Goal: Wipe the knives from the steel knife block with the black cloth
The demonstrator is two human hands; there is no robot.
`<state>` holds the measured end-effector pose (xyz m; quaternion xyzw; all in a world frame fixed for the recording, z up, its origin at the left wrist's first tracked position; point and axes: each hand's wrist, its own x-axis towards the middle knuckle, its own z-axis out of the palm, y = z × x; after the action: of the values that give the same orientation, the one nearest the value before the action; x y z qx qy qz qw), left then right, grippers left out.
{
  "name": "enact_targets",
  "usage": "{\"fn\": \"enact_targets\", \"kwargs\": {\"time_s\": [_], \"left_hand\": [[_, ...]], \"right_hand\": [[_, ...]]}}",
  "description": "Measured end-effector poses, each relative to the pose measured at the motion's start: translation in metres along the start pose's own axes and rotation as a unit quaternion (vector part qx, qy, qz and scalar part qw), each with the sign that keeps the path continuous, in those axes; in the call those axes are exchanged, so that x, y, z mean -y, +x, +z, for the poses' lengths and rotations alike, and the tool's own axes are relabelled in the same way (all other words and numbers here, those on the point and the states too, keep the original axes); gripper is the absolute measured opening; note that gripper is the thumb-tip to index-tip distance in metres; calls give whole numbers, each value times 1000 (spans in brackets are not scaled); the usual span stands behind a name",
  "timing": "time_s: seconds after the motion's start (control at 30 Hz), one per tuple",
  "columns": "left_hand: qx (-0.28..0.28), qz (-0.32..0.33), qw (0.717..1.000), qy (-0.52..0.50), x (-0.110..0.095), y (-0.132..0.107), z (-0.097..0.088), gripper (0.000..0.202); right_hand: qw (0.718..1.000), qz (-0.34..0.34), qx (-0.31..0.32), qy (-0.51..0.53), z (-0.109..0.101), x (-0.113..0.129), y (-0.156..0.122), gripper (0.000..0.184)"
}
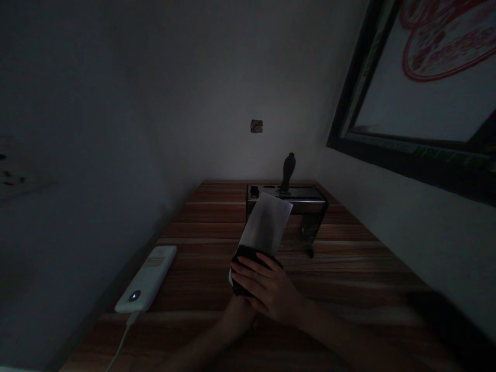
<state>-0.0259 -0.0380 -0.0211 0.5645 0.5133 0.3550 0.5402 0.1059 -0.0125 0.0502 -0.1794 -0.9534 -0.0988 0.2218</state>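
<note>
The scene is very dark. Over a wooden table [349, 268] my right hand [267, 289] lies across a small dark object [248, 258], its fingers curled around it. A white sheet or card [267, 223] sticks up out of that object. My left hand is almost wholly hidden under the right one; only its wrist and forearm [228, 325] show, so its fingers cannot be made out.
A white power bank [149, 279] with a lit indicator and a cable lies at the table's left. A metal box-like appliance [294, 206] with a dark upright handle [289, 170] stands at the back. A framed picture [426, 77] hangs on the right wall.
</note>
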Motion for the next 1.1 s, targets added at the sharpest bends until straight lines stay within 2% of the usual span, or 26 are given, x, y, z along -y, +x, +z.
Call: {"fn": "enact_targets", "kwargs": {"time_s": [0.1, 0.2, 0.4, 0.5, 0.73, 0.93, 1.1], "left_hand": [[-2, -9, 1000, 8, -8, -1, 1, 14], [14, -2, 1000, 2, -15, -3, 1, 22], [-14, 10, 999, -34, -21, -4, 2, 16], [3, 35, 999, -33, -22, -3, 3, 22], [31, 49, 998, -40, -21, -3, 1, 28], [41, 47, 997, -33, -31, -8, 0, 29], [36, 44, 998, -33, -35, -9, 0, 28]], "right_hand": [[1000, -9, 2, -4, -1, -2, 0, 46], [1000, -10, 1, -14, -2, -6, 2, 45], [998, 33, -9, -44, -10, -18, 10, 44], [997, 46, -17, -53, -15, -25, 14, 44], [992, 80, -67, -77, -32, -49, 25, 43], [982, 122, -110, -94, -47, -73, 34, 41], [973, 154, -147, -86, -52, -81, 40, 43]]}}
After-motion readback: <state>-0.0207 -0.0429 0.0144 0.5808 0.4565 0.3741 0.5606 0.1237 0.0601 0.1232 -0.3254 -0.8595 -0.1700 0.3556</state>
